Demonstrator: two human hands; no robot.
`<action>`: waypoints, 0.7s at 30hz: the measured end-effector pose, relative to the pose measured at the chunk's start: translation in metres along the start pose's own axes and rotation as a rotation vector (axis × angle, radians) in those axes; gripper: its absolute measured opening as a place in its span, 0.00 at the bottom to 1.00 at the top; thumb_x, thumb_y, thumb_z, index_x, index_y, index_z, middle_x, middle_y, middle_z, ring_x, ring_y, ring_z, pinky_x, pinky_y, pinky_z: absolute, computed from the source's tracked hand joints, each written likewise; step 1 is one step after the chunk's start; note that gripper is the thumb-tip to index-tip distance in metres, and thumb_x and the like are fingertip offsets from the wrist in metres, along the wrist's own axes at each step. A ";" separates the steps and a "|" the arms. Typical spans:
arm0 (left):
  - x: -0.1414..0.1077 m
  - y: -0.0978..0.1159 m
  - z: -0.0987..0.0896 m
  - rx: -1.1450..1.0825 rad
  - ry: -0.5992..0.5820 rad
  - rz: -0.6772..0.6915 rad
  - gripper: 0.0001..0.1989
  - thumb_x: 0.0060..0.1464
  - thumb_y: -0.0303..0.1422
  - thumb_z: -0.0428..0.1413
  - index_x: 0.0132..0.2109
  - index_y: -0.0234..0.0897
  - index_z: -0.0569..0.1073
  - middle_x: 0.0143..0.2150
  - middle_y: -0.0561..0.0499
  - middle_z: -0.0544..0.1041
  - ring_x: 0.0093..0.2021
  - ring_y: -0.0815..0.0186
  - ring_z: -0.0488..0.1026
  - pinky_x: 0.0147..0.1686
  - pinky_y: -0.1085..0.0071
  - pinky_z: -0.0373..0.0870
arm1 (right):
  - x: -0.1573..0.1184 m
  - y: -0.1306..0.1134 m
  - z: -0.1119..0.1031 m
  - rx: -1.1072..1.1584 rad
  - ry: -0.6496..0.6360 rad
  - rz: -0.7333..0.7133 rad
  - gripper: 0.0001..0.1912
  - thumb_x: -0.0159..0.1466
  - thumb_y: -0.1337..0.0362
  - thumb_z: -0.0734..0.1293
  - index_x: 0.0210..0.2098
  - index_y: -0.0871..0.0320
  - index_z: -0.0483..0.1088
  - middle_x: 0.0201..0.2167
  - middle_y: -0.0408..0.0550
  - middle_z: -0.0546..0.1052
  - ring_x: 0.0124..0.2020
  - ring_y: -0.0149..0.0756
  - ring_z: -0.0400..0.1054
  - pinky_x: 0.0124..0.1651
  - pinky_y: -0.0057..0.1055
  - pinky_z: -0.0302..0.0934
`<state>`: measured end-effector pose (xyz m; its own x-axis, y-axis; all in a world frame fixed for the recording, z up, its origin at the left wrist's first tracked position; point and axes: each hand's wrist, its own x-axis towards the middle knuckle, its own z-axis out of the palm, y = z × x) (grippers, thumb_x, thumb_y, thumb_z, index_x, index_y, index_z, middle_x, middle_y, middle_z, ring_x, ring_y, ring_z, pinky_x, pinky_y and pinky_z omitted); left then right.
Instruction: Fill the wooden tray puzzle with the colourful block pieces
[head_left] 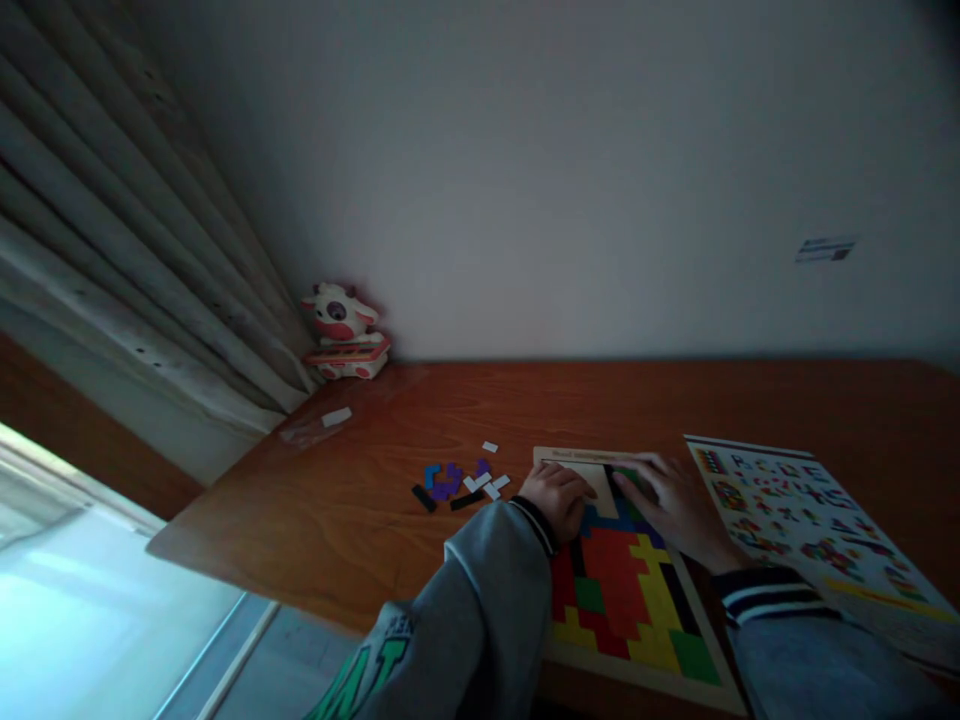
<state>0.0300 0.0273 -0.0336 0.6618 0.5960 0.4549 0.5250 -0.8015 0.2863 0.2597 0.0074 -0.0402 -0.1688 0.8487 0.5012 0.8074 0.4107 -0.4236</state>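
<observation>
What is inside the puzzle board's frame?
Red, yellow, green, blue and black pieces, plus a pale area near the top. What the left hand and right hand cover cannot be seen.

Grey sleeves, striped cuffs
From here I see dark cuffs with white bands, green letters on the left sleeve.

1. Towards four o'clock from my view's centre: the title on my puzzle board seems to start "Wood"; the rest blurs.
2. Seven o'clock: green letters on my left sleeve, partly cut off.
3. Half past two: a wall label, illegible.
</observation>
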 end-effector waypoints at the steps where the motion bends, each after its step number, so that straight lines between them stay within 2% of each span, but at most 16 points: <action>1: 0.000 0.001 0.000 0.013 -0.007 -0.035 0.12 0.53 0.27 0.52 0.42 0.38 0.78 0.43 0.46 0.81 0.44 0.58 0.74 0.49 0.58 0.65 | 0.000 0.001 0.000 0.003 0.000 0.000 0.20 0.69 0.47 0.59 0.48 0.50 0.75 0.45 0.50 0.75 0.49 0.45 0.68 0.53 0.44 0.61; 7: -0.002 0.009 -0.003 0.053 0.010 -0.248 0.11 0.52 0.27 0.54 0.41 0.41 0.79 0.43 0.49 0.81 0.47 0.56 0.74 0.50 0.55 0.64 | -0.003 0.005 0.002 -0.008 0.010 0.004 0.21 0.68 0.46 0.59 0.44 0.51 0.76 0.43 0.50 0.76 0.48 0.46 0.69 0.53 0.44 0.61; 17: -0.011 0.019 -0.003 0.041 0.101 -0.331 0.10 0.54 0.27 0.54 0.40 0.43 0.79 0.43 0.51 0.80 0.47 0.58 0.72 0.51 0.57 0.63 | -0.005 0.010 0.004 -0.011 -0.009 0.023 0.22 0.67 0.44 0.59 0.43 0.51 0.76 0.43 0.49 0.76 0.47 0.46 0.70 0.52 0.44 0.62; 21: -0.014 0.015 -0.001 -0.034 0.213 -0.391 0.12 0.53 0.25 0.53 0.38 0.42 0.79 0.40 0.50 0.79 0.43 0.58 0.72 0.49 0.58 0.65 | -0.005 0.007 0.003 -0.009 -0.023 0.013 0.22 0.68 0.44 0.59 0.43 0.51 0.76 0.44 0.50 0.76 0.48 0.46 0.69 0.53 0.44 0.61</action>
<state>0.0281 0.0068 -0.0349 0.2905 0.8339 0.4693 0.6935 -0.5214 0.4972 0.2650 0.0072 -0.0478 -0.1709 0.8614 0.4783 0.8148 0.3965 -0.4230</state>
